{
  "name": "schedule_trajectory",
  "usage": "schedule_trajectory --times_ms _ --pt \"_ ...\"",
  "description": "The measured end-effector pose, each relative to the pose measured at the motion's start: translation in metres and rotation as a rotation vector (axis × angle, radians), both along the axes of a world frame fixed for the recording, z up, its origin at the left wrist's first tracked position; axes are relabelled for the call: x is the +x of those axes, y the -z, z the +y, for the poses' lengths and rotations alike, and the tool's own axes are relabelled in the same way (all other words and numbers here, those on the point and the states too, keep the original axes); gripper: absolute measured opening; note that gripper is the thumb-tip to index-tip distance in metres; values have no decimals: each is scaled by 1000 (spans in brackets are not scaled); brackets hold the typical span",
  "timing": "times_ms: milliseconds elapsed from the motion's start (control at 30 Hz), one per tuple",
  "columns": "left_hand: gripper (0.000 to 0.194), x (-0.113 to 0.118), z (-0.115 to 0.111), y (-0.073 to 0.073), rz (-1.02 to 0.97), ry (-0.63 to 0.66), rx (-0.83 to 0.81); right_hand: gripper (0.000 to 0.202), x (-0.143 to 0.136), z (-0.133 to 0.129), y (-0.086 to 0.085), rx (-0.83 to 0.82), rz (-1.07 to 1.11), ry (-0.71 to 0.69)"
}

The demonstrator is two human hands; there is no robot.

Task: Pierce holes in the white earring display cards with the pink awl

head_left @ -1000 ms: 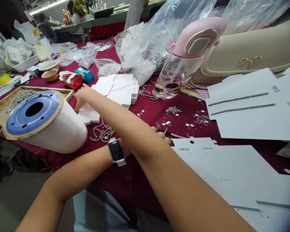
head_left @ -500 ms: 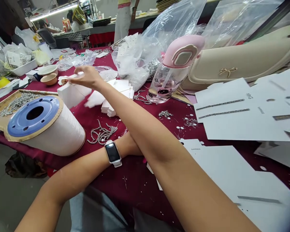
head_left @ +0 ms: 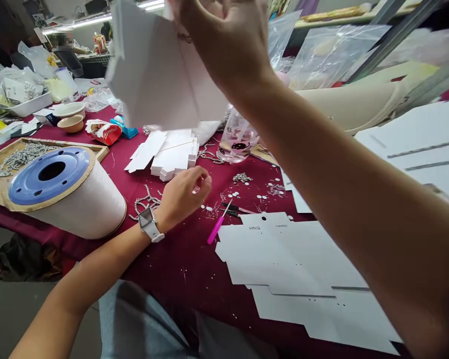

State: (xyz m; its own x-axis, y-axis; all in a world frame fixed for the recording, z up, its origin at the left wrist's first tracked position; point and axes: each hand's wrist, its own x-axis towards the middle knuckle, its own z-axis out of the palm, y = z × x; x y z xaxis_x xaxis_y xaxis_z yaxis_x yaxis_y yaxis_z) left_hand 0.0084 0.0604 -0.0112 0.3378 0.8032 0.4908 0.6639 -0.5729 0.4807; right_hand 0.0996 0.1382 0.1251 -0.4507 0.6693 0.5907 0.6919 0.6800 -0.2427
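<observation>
My right hand [head_left: 235,45] is raised high in front of me, closed on a bundle of white cards [head_left: 160,75]. A thin band or cord runs down the bundle's face, and the upper fingers are cut off by the picture's edge. Low over the table is my left hand [head_left: 185,194], a watch on its wrist. Its fingers are curled together, and what they hold, if anything, is hidden. Just beyond it lies a banded stack of white cards [head_left: 174,154]. Silver chains [head_left: 145,202] lie beside the left wrist. A pink-handled awl [head_left: 217,227] rests to its right.
A large spool with a blue end [head_left: 80,154] stands at left, before a tray of chain [head_left: 22,157]. Flat printed white cards [head_left: 280,254] lie at right. Behind are a clear bottle [head_left: 237,139], a beige bag [head_left: 333,107] and a red packet [head_left: 107,132].
My right hand has lifted the white card bundle from beside the spool, up and to the right. The left hand has come out from under the right arm. The view has shifted slightly.
</observation>
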Motion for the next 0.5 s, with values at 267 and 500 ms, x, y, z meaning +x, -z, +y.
schedule_trajectory --times_ms 267,500 --pt "51 8 -1 6 -583 327 -562 54 51 -81 22 171 101 300" --pt "25 12 -4 10 -1091 276 -592 54 63 -79 42 -126 373 353"
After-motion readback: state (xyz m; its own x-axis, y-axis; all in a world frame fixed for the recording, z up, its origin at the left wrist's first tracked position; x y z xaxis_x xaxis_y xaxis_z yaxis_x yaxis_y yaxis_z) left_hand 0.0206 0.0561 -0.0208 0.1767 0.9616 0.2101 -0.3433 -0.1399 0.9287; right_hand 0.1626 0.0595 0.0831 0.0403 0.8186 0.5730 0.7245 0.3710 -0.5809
